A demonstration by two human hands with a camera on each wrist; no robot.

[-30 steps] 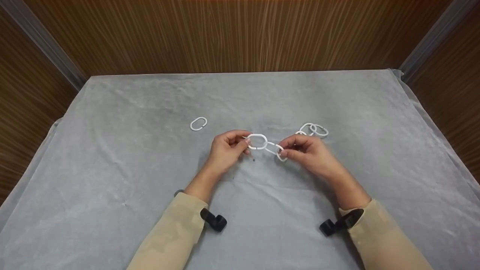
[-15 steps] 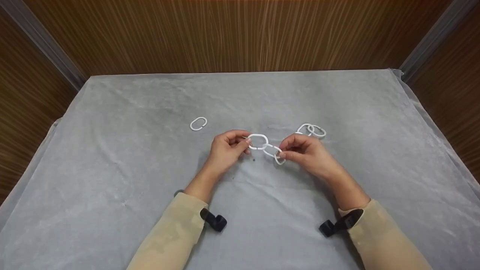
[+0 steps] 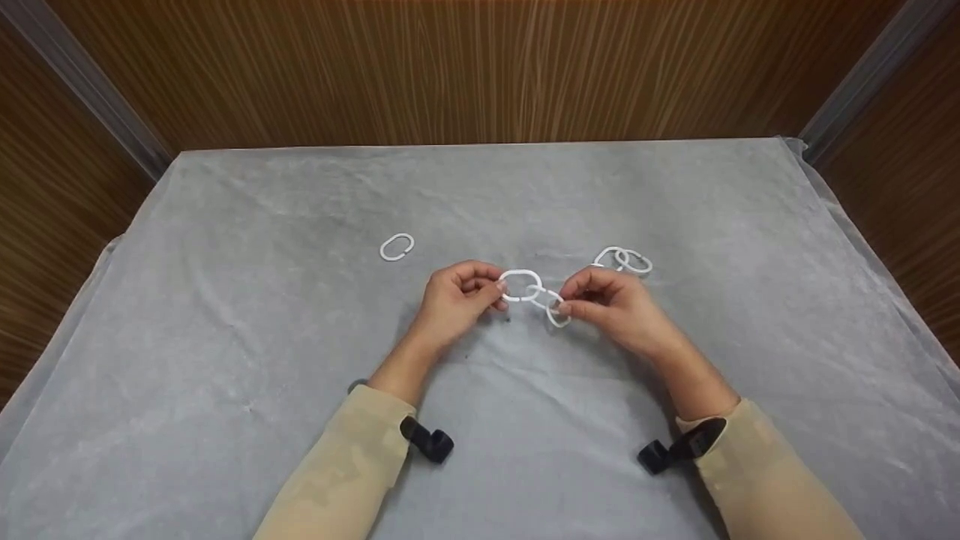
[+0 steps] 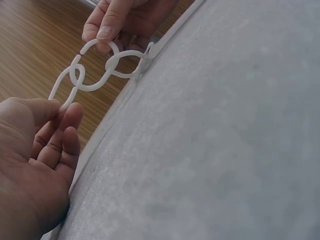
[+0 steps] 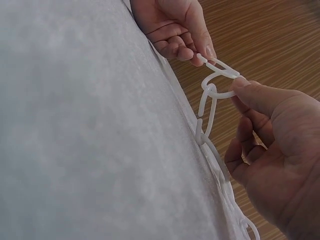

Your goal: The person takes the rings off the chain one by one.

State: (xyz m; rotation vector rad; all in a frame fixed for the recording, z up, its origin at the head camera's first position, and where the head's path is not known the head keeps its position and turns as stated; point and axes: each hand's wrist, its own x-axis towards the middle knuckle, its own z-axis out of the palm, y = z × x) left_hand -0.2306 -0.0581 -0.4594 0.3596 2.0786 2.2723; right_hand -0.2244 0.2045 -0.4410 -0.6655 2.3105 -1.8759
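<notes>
My left hand [image 3: 461,300] pinches one end of a white oval curtain ring [image 3: 521,271] between thumb and fingers. Each ring has a narrow gap in its side. Through the held ring passes a second curtain ring [image 5: 208,80], which my right hand [image 3: 619,304] pinches with thumb and forefinger. From that one hangs a third ring [image 5: 201,105], joined in turn to another ring [image 5: 217,155] lower down in the right wrist view. In the left wrist view the left hand's ring [image 4: 57,82] has its gap near the thumb. Right fingers partly cover the second ring.
A single loose curtain ring [image 3: 382,250] lies farther back on the grey cloth [image 3: 247,315], left of my hands. Beyond my right hand, linked rings [image 3: 637,271] rest on the cloth, partly hidden. Wood-grain panels [image 3: 480,67] rise behind the table and at both sides.
My left hand and its ring have shifted slightly right. The second ring has tilted and come a little left and down, and the linked rings on the cloth have slid slightly left.
</notes>
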